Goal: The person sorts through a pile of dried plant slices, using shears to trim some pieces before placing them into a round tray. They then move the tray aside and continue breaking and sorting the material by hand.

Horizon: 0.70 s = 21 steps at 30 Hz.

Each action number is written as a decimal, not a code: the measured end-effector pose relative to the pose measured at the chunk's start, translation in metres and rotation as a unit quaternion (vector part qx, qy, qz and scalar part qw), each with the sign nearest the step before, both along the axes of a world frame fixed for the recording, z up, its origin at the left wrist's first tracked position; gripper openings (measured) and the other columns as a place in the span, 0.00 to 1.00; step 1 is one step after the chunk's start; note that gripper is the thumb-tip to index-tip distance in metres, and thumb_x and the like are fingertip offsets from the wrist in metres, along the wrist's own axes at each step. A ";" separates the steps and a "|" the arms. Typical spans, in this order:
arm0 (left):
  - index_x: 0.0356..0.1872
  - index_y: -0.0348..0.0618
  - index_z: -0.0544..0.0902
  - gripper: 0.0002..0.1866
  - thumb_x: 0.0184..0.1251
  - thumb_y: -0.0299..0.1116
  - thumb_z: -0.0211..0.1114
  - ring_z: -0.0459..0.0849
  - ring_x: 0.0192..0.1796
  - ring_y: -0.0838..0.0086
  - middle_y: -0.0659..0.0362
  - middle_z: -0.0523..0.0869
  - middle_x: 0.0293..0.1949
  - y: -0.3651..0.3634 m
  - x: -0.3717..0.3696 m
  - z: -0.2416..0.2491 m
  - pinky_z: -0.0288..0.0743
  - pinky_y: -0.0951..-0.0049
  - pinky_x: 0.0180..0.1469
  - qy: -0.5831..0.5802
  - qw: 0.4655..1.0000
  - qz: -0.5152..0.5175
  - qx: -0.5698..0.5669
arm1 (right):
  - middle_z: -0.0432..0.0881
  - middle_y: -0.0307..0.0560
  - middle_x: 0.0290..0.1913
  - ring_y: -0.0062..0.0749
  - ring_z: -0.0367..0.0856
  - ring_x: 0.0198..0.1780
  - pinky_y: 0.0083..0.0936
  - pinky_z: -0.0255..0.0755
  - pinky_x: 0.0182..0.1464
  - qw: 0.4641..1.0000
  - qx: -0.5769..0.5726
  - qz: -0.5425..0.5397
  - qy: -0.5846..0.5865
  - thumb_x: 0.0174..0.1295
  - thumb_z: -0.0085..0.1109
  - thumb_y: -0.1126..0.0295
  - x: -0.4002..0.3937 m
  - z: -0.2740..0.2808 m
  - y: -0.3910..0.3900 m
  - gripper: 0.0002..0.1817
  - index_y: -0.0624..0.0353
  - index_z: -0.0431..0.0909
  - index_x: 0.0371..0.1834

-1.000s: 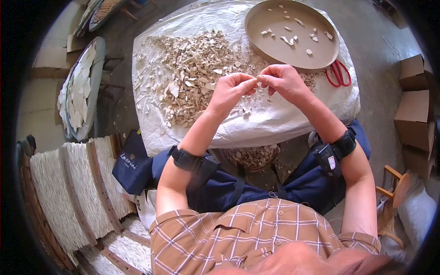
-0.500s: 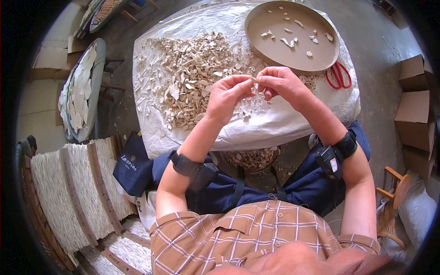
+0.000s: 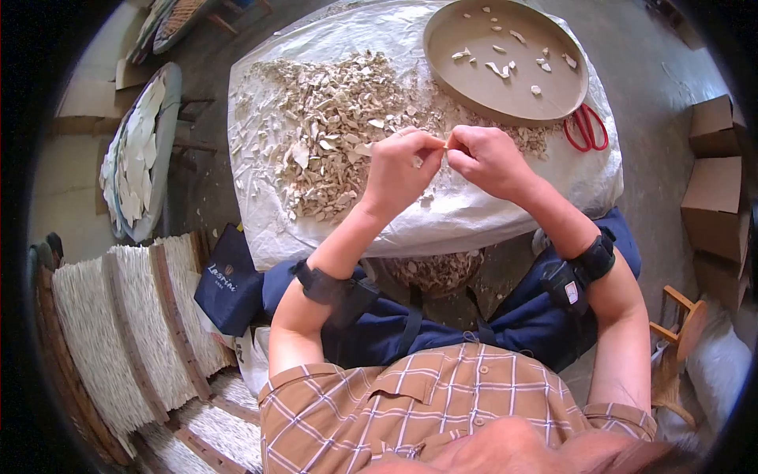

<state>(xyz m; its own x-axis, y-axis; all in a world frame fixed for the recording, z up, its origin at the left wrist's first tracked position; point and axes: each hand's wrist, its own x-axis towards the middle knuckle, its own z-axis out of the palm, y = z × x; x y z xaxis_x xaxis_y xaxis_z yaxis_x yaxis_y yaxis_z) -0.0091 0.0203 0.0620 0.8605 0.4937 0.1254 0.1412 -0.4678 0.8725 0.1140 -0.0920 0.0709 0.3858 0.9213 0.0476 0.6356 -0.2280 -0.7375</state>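
Observation:
My left hand [image 3: 401,172] and my right hand [image 3: 491,164] meet above the near part of the covered table. Thumb and forefinger of each are pinched together, tip against tip, on a small pale piece [image 3: 445,146] mostly hidden by the fingers. Left of and beyond my left hand spreads a heap of dry, off-white chips and flakes [image 3: 335,130]. Past my right hand lies a round, shallow brown tray [image 3: 505,99] with several pale pieces scattered in it. Beside the tray rest red-handled scissors [image 3: 586,129].
A white cloth [image 3: 260,213] covers the table. Beneath its near edge stands a container of chips [image 3: 438,272]. To the left are a rack of large pale flakes [image 3: 138,166], a dark blue bag [image 3: 229,280] and stacked white strips [image 3: 103,332]. Cardboard boxes [image 3: 714,193] and a wooden stool [image 3: 691,328] are at right.
Both hands have turned, their backs now facing up more, and the fingers have curled in tighter around the pinched piece. The right hand has lowered slightly.

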 end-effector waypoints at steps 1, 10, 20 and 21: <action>0.32 0.36 0.82 0.05 0.55 0.25 0.61 0.80 0.29 0.81 0.60 0.83 0.28 -0.002 0.001 -0.001 0.74 0.81 0.32 -0.021 0.996 -0.018 0.090 | 0.77 0.55 0.26 0.48 0.78 0.33 0.39 0.71 0.35 0.999 -0.015 0.026 -0.027 0.50 0.50 0.64 0.000 0.000 -0.001 0.10 0.60 0.75 0.25; 0.40 0.32 0.78 0.10 0.58 0.23 0.60 0.78 0.42 0.79 0.55 0.80 0.41 0.004 0.007 -0.024 0.75 0.80 0.39 -0.049 0.952 -0.070 -0.294 | 0.79 0.51 0.26 0.43 0.80 0.32 0.35 0.74 0.34 0.942 -0.159 0.028 -0.294 0.44 0.52 0.73 0.022 -0.004 -0.016 0.06 0.61 0.77 0.24; 0.29 0.37 0.78 0.06 0.49 0.27 0.58 0.78 0.39 0.56 0.49 0.78 0.34 -0.003 -0.019 -0.043 0.72 0.62 0.42 0.258 0.919 -0.190 0.231 | 0.79 0.52 0.25 0.43 0.80 0.31 0.35 0.73 0.31 0.939 -0.137 0.037 -0.313 0.44 0.50 0.77 0.022 -0.009 -0.023 0.05 0.60 0.77 0.23; 0.30 0.38 0.77 0.06 0.49 0.27 0.58 0.78 0.38 0.56 0.50 0.78 0.33 -0.005 -0.022 -0.049 0.72 0.62 0.42 0.254 0.916 -0.185 0.250 | 0.79 0.52 0.26 0.43 0.80 0.31 0.35 0.73 0.31 0.940 -0.146 0.050 -0.305 0.45 0.49 0.77 0.021 -0.008 -0.023 0.05 0.60 0.77 0.23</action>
<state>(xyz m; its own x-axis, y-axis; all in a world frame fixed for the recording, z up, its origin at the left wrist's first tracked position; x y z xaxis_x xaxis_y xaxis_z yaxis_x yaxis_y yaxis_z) -0.0308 0.0156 0.0125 0.9672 0.1473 -0.2069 0.2211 -0.8891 0.4007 0.1346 -0.1146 0.0625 0.2791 0.9599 -0.0281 0.9490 -0.2802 -0.1446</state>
